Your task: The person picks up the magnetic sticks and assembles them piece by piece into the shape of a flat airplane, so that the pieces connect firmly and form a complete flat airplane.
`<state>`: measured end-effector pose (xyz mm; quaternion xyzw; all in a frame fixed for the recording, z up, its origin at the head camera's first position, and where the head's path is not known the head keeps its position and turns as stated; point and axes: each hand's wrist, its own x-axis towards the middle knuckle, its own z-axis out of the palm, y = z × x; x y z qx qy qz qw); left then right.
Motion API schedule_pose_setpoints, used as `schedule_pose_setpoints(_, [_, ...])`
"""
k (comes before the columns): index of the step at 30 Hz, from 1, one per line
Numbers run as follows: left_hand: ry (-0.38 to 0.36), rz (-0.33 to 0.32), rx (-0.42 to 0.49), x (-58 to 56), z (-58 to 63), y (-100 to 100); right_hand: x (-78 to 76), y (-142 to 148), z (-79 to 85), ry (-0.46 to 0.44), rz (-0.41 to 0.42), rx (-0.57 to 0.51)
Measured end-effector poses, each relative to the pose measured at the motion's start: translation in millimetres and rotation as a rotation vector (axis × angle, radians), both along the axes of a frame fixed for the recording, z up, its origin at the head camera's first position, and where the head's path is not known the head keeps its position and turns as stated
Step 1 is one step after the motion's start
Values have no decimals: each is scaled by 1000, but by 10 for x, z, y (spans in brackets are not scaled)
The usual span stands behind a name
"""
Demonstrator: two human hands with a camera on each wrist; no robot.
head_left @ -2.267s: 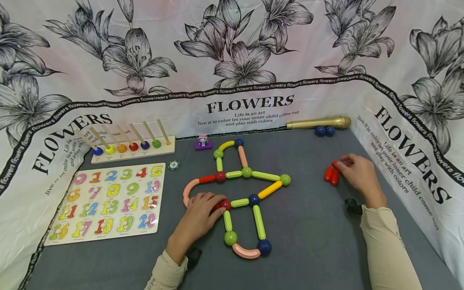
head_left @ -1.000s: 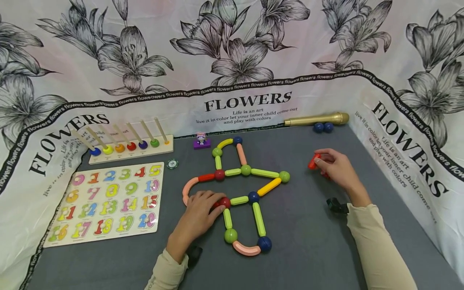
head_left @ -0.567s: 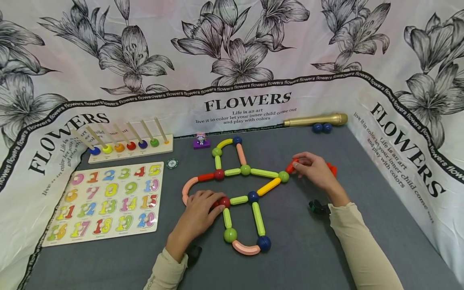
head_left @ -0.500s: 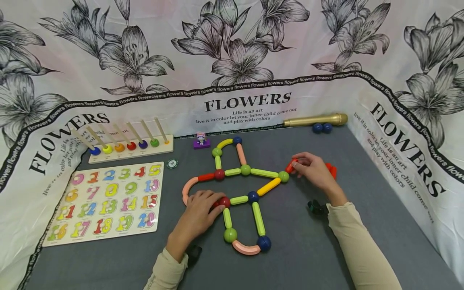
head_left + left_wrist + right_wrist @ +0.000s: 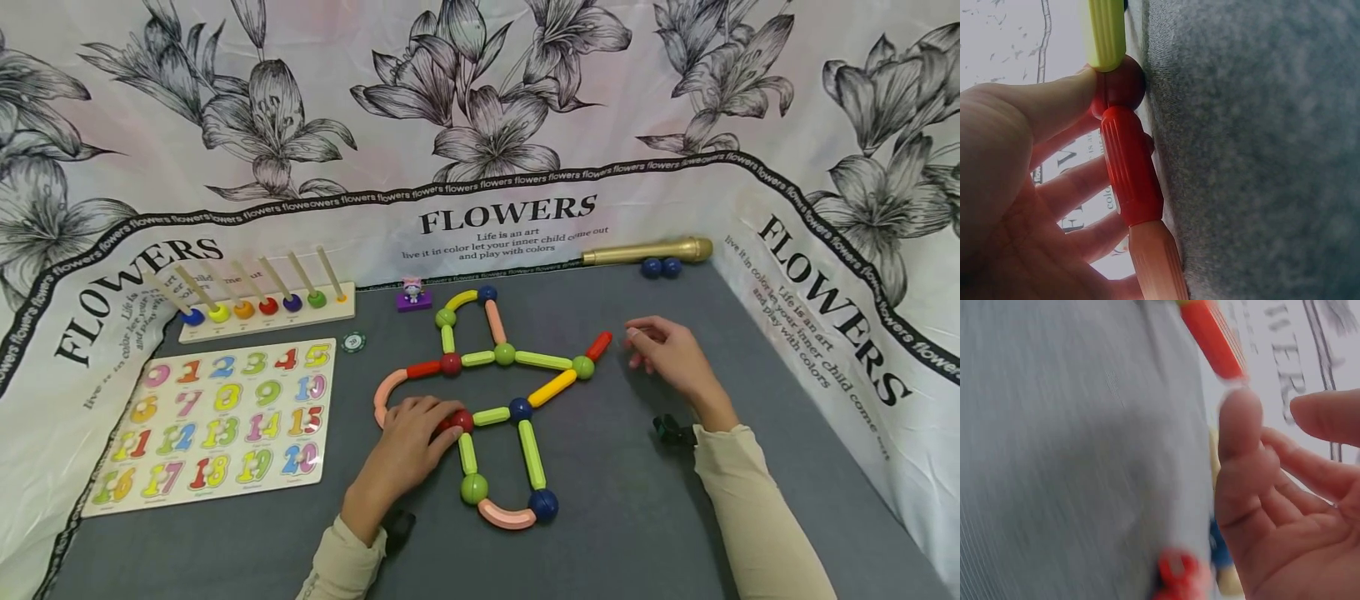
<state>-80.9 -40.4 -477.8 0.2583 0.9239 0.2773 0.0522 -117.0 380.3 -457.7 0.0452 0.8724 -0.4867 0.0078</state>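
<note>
A flat figure of magnetic sticks and balls lies on the grey cloth in the head view. My left hand (image 5: 408, 440) holds its lower left part, with the thumb on a red ball (image 5: 1127, 84) and fingers behind it and the short red stick (image 5: 1132, 165). That stick joins a curved pink stick (image 5: 1157, 259). At the figure's right corner, another red stick (image 5: 598, 346) juts up and right from a green ball (image 5: 582, 367). Just right of that stick, my right hand (image 5: 675, 354) is apart from it, fingers loosely bent and holding nothing.
Blurred red pieces (image 5: 1179, 575) lie near the right hand; the head view hides them. Two blue balls (image 5: 662, 267) and a gold microphone (image 5: 648, 252) sit at the back right. A number board (image 5: 210, 421), peg counter (image 5: 270, 317), chip (image 5: 354, 342) and figurine (image 5: 412, 293) are left and behind.
My right hand took one red stick from the group at right, brought it left to the green ball, let go, and drew back slightly right. The left hand stayed in place.
</note>
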Motion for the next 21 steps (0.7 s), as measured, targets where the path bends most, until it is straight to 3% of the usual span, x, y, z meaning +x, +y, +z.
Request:
schedule_pose_setpoints(4, [-9,3,1,6,0,5,108,276,51,83,-91,118])
schedule_pose_setpoints(8, [1,2,-7,-3,12,-3,172,506,36,96,-148,302])
schedule_pose_setpoints(12, [8,3,-13,-9,19,-16,178,631,-16,-1,-64,396])
schedule_pose_setpoints(16, [1,-1,-13,-1,7,-14,190,660,-54,-102,31,408])
schedule_pose_setpoints(21, [-8,-5,-9,4,3,-8,268,659,-45,-87,35,415])
